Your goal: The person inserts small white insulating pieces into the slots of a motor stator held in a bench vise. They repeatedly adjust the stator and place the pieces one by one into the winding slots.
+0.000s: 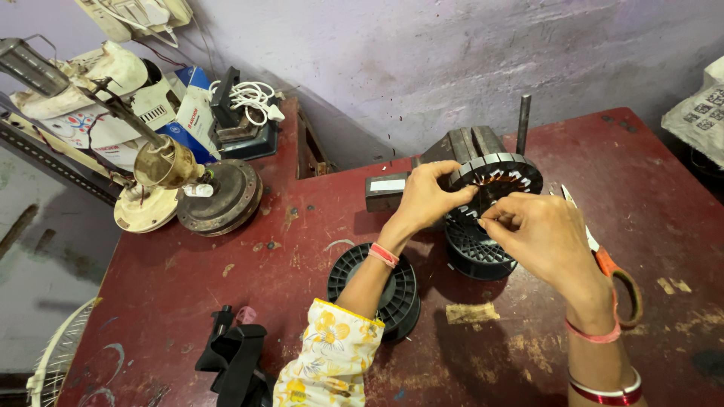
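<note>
Left hand is gripping the rim of the round slotted metal ring, fingers curled over its top-left edge, thumb underneath. The ring is sitting tilted on top of a black plastic spool, near the back middle of the dark red table, with copper-coloured winding showing inside its slots. Right hand is hovering at the ring's lower front edge, thumb and forefinger pinched nearly closed; whatever they are pinching is too small to tell. Orange-handled scissors are lying on the table just beside and partly under the right wrist. A second black spool is lying flat under the left forearm. A metal block with a thin upright rod is standing behind the ring. Fan motor parts and a blue box are piling up at the table's left rear corner.
</note>
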